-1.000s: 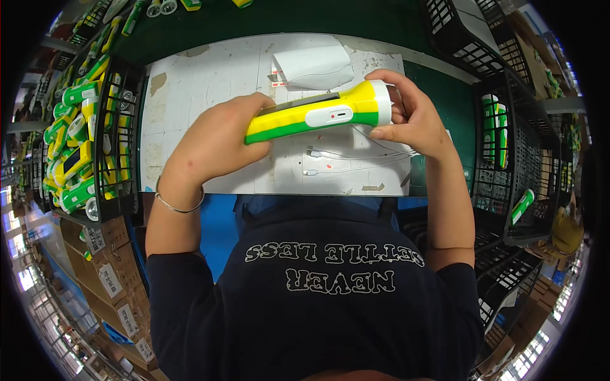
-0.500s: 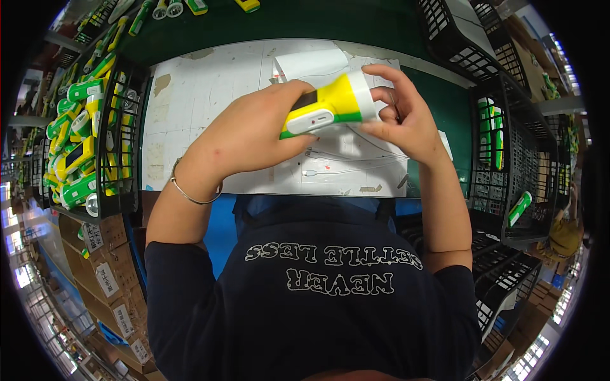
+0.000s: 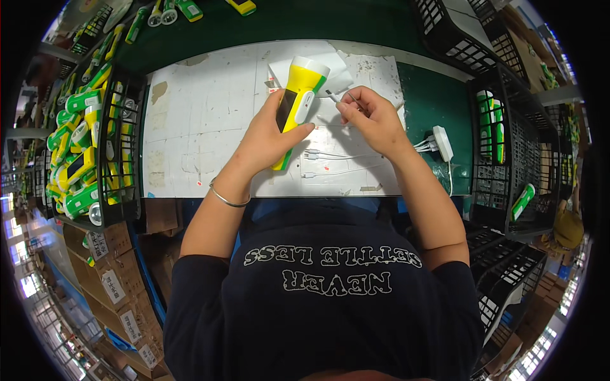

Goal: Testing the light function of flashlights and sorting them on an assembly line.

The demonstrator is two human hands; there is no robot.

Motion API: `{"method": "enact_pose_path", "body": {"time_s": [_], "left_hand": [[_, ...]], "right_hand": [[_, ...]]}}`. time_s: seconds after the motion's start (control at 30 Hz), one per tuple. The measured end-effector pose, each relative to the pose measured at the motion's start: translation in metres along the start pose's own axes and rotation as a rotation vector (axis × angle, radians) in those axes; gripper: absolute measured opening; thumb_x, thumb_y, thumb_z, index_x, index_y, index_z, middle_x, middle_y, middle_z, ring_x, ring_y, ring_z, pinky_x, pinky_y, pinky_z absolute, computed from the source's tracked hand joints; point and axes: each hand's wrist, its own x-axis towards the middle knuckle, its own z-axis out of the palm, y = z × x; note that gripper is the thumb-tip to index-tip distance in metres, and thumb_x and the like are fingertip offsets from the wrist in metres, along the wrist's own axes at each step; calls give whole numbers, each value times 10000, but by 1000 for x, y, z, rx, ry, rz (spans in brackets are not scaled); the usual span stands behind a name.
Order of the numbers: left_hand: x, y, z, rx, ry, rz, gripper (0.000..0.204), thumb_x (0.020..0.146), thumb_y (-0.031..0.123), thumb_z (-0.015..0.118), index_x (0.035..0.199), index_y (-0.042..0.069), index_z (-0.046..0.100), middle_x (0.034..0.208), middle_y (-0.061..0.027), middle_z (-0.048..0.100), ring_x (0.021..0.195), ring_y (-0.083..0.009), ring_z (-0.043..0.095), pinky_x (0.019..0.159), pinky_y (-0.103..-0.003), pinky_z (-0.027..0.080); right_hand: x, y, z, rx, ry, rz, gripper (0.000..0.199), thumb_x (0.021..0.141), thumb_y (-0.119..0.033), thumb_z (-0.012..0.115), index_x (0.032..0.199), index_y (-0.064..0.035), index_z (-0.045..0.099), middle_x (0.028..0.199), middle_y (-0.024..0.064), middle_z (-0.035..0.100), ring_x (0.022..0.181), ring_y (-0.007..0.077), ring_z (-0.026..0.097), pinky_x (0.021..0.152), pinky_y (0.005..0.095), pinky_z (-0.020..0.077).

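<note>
My left hand (image 3: pixel 270 133) is closed around the handle of a yellow and green flashlight (image 3: pixel 304 81). Its white head points up and away, and a white side panel with a small port faces right. Just right of it, my right hand (image 3: pixel 373 120) pinches a charging cable (image 3: pixel 333 96) near its white plug. The plug is close to the flashlight but apart from it. Below the hands, several white cable ends (image 3: pixel 310 154) lie on the white board (image 3: pixel 210 127). Their cords run right to a white charger block (image 3: pixel 443 143).
A black crate (image 3: pixel 121 209) full of green and yellow flashlights stands at the left. Another black crate (image 3: pixel 508 216) at the right holds a few. More flashlights (image 3: pixel 189 9) lie along the far edge of the green table (image 3: pixel 318 22). A white sheet (image 3: pixel 337 62) rests behind the hands.
The flashlight has turned from lying sideways to head pointing away. My right hand has left its head and now pinches a cable. The charger block has come into view.
</note>
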Motion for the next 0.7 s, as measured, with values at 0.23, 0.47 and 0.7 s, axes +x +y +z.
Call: {"method": "enact_pose_path", "body": {"time_s": [0.23,0.47,0.7], "left_hand": [[10,4,20,-64,-88,35,646,724,218,707,1239,-9,389,1085,-161,550,985,-218,555,834,-311,450],[6,10,32,527,212,320,624,718,172,681,1242,16,378,1085,-185,496,928,-327,559,816,-357,461],[7,7,37,407,181,332,614,721,153,672,1244,28,375,1063,-188,475,959,-347,526,826,-385,450]], "right_hand": [[-15,-20,-5,-21,14,15,215,838,-188,620,886,22,613,697,10,586,619,53,526,569,200,432],[-15,-16,-7,-56,72,99,197,826,-188,630,814,7,604,657,2,576,589,40,501,531,188,392],[-16,-12,-8,-29,49,106,199,817,-191,631,780,2,600,603,-10,550,547,33,465,499,190,362]]}}
